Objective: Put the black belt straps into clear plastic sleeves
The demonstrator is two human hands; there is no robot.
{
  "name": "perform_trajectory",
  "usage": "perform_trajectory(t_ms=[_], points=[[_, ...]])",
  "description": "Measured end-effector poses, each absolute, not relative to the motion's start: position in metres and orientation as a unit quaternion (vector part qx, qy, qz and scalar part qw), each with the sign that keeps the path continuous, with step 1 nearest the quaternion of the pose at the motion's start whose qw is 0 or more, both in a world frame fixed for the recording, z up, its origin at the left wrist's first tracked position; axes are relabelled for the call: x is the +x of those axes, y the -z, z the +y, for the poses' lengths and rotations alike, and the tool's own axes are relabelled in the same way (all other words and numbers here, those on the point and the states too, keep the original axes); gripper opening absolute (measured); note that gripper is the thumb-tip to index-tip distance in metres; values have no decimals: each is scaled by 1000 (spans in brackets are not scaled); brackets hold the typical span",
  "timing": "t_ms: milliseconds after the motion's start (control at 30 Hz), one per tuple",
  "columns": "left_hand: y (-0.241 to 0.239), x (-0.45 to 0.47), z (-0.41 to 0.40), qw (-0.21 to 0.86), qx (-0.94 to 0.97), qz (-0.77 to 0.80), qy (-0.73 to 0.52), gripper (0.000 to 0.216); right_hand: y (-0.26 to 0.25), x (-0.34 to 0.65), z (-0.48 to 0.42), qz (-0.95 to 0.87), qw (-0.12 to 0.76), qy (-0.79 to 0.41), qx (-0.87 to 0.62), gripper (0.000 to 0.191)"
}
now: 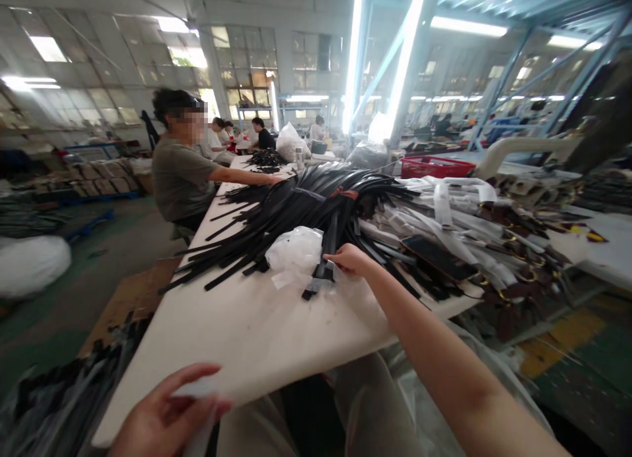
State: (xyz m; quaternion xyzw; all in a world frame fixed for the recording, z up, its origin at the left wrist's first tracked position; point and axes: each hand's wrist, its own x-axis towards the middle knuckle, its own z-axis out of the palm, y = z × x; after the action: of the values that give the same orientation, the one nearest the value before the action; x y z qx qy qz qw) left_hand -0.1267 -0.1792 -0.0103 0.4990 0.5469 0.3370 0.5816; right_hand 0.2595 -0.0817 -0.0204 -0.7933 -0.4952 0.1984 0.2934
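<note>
My right hand (349, 258) reaches out over the white table (257, 332) and pinches the near end of a black strap (320, 270) beside a crumpled clear plastic bag (295, 251). A big pile of black straps (296, 210) fans out behind them. At the table's near edge my left hand (165, 414) is closed on a thin pale sheet or bag (197, 398), thumb on top.
A seated person (180, 164) works at the table's left side, a hand on the straps. White-wrapped straps and brown leather pieces (474, 233) crowd the right end. A red crate (434, 166) stands behind. Black strips (59, 404) lie on the floor at left. More workers sit far back.
</note>
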Motion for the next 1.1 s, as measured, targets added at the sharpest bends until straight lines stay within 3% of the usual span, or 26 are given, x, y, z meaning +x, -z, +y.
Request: perform_trajectory(t_ms=[200, 300, 400, 467, 533, 600, 700, 900, 1100], points=[[4, -68, -178, 684, 451, 458, -345, 39, 20, 268, -78, -493, 322, -182, -788, 35], [6, -57, -180, 702, 437, 437, -354, 40, -1, 279, -73, -481, 381, -117, -781, 25], [11, -58, -185, 710, 455, 412, -346, 38, -27, 279, -69, -470, 441, -74, -760, 29], [16, -61, -188, 704, 472, 403, -345, 40, -40, 263, -76, -479, 515, -134, -698, 34], [23, -64, -189, 690, 483, 411, -349, 44, -45, 233, -95, -485, 599, -280, -573, 39], [29, -66, -191, 671, 483, 442, -347, 42, -40, 192, -126, -490, 606, -422, -464, 41], [33, -69, -195, 654, 485, 467, -345, 41, -22, 137, -181, -496, 551, -533, -407, 37], [30, -73, -208, 674, 465, 463, -339, 33, 7, 108, -229, -430, 636, -454, -453, 37], [32, -71, -215, 666, 491, 476, -298, 37, 14, 109, -236, -424, 622, -457, -473, 37]])
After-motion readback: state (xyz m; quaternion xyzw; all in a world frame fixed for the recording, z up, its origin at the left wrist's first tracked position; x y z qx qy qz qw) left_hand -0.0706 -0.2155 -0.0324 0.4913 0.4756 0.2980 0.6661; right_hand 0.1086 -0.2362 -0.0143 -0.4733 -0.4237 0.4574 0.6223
